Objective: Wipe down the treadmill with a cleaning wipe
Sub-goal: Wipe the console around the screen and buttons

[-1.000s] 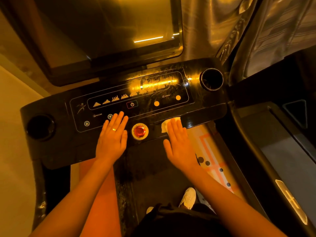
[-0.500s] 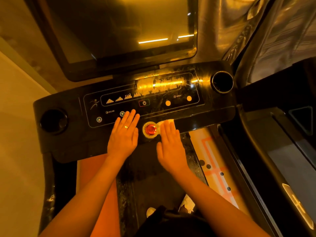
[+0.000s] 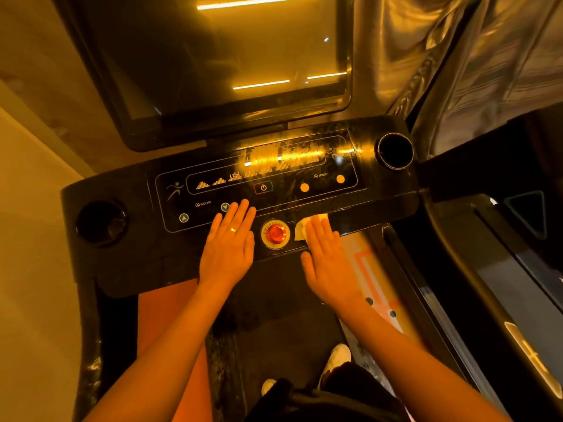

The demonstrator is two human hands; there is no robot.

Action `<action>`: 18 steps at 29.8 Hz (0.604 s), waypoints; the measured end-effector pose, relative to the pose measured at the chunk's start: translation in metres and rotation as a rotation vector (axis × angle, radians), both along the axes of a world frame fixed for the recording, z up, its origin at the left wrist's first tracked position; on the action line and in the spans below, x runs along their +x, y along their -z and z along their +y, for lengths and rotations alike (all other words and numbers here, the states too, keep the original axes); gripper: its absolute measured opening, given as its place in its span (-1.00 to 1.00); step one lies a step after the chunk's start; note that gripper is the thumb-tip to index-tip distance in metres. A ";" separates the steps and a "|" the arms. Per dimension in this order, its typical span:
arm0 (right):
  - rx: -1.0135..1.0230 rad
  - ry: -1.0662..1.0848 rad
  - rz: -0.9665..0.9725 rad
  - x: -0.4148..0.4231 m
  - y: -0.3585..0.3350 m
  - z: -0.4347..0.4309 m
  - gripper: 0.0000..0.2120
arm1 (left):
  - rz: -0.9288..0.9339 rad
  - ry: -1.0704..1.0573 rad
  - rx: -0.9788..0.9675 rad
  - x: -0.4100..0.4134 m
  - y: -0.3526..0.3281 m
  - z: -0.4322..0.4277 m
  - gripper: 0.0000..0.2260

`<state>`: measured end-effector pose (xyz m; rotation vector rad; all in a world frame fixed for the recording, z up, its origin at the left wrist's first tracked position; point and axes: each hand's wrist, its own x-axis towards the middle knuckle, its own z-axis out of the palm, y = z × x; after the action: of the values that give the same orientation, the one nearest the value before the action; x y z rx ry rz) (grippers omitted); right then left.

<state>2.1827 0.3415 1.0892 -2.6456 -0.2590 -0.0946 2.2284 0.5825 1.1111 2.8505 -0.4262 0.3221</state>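
Right hand (image 3: pixel 327 257) flat, fingers together, pressing wipe (image 3: pixel 300 228) on console (image 3: pixel 128 269) just right of red stop button (image 3: pixel 275 233); left hand (image 3: pixel 229 245) flat beside button; screen, cupholders likely unwiped.

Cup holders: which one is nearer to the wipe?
The right cup holder, with the shiny rim: the wipe lies under the right hand.

Flat on treadmill console (image 3: pixel 137 263): left hand (image 3: pixel 228 249), right hand (image 3: pixel 327 264) atop wipe (image 3: pixel 300 228)
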 end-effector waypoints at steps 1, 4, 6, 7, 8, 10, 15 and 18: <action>-0.026 -0.020 -0.010 0.002 0.000 -0.009 -0.41 | -0.002 0.003 0.004 0.000 0.000 0.000 -0.52; -0.032 0.046 0.009 0.012 -0.006 -0.020 -0.41 | -0.005 0.004 0.009 0.000 0.000 0.000 -0.52; -0.007 0.078 0.010 0.020 -0.011 -0.015 -0.39 | -0.002 0.004 0.008 0.000 -0.001 0.000 -0.52; -0.001 0.063 0.010 0.024 -0.014 -0.011 -0.39 | -0.003 0.005 0.011 -0.001 -0.002 0.000 -0.51; -0.002 0.029 0.008 0.029 -0.016 -0.006 -0.38 | -0.005 0.004 0.013 -0.002 -0.002 -0.001 -0.51; -0.025 -0.090 -0.008 0.042 -0.022 0.002 -0.37 | -0.009 0.005 0.014 -0.001 -0.003 0.000 -0.51; -0.171 -0.362 -0.051 0.047 -0.027 -0.010 -0.30 | -0.011 0.011 0.020 -0.002 -0.003 -0.001 -0.52; -0.140 -0.227 -0.025 0.016 -0.015 -0.020 -0.25 | -0.017 0.007 0.020 -0.001 -0.004 -0.002 -0.51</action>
<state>2.1991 0.3219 1.1037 -2.7326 -0.5920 -0.0361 2.2278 0.5807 1.1151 2.8668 -0.4452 0.3434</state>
